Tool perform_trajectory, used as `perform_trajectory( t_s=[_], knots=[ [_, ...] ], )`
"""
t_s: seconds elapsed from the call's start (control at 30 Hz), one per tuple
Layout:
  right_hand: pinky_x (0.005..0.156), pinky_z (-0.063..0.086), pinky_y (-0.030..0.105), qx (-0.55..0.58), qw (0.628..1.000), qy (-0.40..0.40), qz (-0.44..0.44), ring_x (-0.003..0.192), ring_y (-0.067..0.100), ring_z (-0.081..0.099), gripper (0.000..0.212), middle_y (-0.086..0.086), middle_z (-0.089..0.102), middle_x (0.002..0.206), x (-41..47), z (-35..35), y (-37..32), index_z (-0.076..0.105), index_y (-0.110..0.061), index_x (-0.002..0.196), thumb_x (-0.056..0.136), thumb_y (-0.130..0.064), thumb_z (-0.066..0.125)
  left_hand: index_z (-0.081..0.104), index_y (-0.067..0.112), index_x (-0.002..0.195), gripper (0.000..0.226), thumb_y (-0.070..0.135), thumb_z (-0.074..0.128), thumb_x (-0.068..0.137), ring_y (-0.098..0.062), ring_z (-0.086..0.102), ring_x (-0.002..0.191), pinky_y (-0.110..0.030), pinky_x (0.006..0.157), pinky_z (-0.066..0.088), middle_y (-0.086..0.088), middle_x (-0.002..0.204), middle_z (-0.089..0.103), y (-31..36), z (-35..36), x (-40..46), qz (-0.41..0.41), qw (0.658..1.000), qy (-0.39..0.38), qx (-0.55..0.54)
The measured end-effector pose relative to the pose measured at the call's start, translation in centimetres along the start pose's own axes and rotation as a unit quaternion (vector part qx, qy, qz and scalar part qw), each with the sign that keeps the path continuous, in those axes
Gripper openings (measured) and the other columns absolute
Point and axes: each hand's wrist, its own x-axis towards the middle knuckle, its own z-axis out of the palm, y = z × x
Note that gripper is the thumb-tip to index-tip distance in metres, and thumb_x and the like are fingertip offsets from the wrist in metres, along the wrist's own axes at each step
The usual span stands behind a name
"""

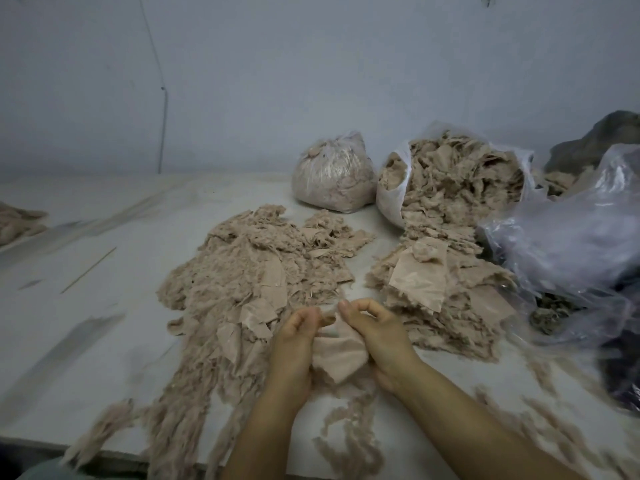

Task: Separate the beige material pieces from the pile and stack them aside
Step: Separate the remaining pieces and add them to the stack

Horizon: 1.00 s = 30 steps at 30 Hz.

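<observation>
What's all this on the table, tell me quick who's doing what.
A person is sorting beige scraps. Both hands, the left hand and right hand, hold one beige piece between them, fingers curled on its top edge. A loose pile spreads to the left; a neater stack lies to the right. Behind stand an open bag full of scraps and a tied bag.
</observation>
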Motion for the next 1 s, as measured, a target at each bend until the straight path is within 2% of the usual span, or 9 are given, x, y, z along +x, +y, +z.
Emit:
perform_trajectory(
  t_s=[0.1,0.23,0.37,0.57,0.63,0.7,0.77,0.9,1.0],
  knots=[
    [0.061,0.053,0.028,-0.017,0.998,0.003,-0.060,0.067,0.021,0.062,0.013,0.009,0.067,0.070,0.0,0.5,-0.4,0.067,-0.007,0.078,0.081,-0.019,0.071,0.075,0.010,0.088,0.037,0.040,0.054,0.091,-0.029,0.071,0.084,-0.039,0.075,0.055,-0.018,0.093,0.072,0.5,1.0,-0.6,-0.043,0.995,-0.088,-0.027],
    [0.064,0.056,0.027,-0.039,0.998,0.006,-0.038,0.075,0.018,0.069,0.036,0.010,0.071,0.084,-0.1,0.4,-0.1,0.065,-0.005,0.093,0.086,-0.040,0.063,0.068,0.007,0.085,0.019,0.020,0.056,0.092,-0.023,0.069,0.070,-0.033,0.064,0.056,-0.012,0.079,0.072,0.3,1.2,-0.3,0.021,1.000,-0.005,-0.003],
    [0.066,0.052,0.035,-0.076,0.996,-0.043,0.031,0.069,0.024,0.063,0.022,0.014,0.067,0.076,-0.4,0.1,-0.1,0.063,-0.010,0.070,0.077,-0.027,0.075,0.068,0.009,0.086,0.019,0.018,0.054,0.095,-0.019,0.067,0.066,-0.029,0.061,0.053,-0.007,0.073,0.072,0.5,1.0,-0.3,0.051,0.998,0.029,0.015],
    [0.054,0.053,0.028,0.001,0.998,-0.034,0.047,0.057,0.021,0.061,0.021,0.012,0.065,0.070,-0.2,-2.4,-1.1,0.061,-0.007,0.071,0.068,-0.022,0.075,0.054,0.014,0.077,0.022,0.017,0.048,0.098,-0.011,0.031,0.044,-0.021,0.042,0.022,0.000,0.052,0.037,1.2,-2.0,0.4,0.049,0.993,0.090,0.055],
    [0.051,0.051,0.026,0.006,0.999,-0.035,0.030,0.055,0.018,0.061,0.022,0.009,0.064,0.067,0.1,-3.0,-1.1,0.061,-0.008,0.072,0.072,-0.026,0.073,0.063,0.017,0.073,0.020,0.018,0.058,0.093,-0.010,0.036,0.039,-0.019,0.039,0.026,0.001,0.050,0.044,1.8,-2.9,0.0,-0.006,0.987,-0.025,0.160],
    [0.051,0.046,0.026,-0.024,0.999,-0.041,-0.005,0.056,0.017,0.054,0.025,0.007,0.058,0.064,0.4,-2.8,-1.1,0.059,-0.009,0.070,0.081,-0.029,0.069,0.073,0.021,0.075,0.013,0.031,0.081,0.071,-0.010,0.056,0.052,-0.020,0.046,0.042,0.002,0.065,0.064,2.8,-2.7,-1.3,-0.081,0.921,-0.202,0.324],
    [0.057,0.039,0.029,-0.082,0.994,-0.019,-0.074,0.062,0.020,0.046,0.034,0.010,0.052,0.068,0.5,-2.0,-1.0,0.057,0.000,0.075,0.088,-0.031,0.065,0.074,0.026,0.086,0.052,0.051,0.085,0.043,-0.001,0.064,0.077,-0.015,0.064,0.048,0.011,0.089,0.069,3.9,-2.3,-1.8,-0.089,0.864,-0.242,0.433],
    [0.054,0.034,0.027,-0.174,0.966,0.032,-0.189,0.057,0.014,0.039,0.047,0.005,0.043,0.059,0.4,-0.9,-0.4,0.047,0.002,0.067,0.096,-0.035,0.052,0.066,0.028,0.097,0.061,0.066,0.070,0.049,0.004,0.061,0.082,-0.010,0.070,0.046,0.019,0.089,0.064,4.0,0.2,-1.5,0.009,0.907,-0.190,0.375],
    [0.060,0.044,0.023,-0.177,0.964,0.062,-0.187,0.058,0.003,0.052,0.044,-0.013,0.057,0.058,0.4,-0.5,0.2,0.057,-0.019,0.065,0.098,-0.043,0.041,0.059,-0.002,0.089,0.051,0.049,0.063,0.080,-0.019,0.055,0.075,-0.040,0.072,0.048,-0.011,0.079,0.059,2.1,2.3,-1.4,0.040,0.962,-0.107,0.247]
  ],
)
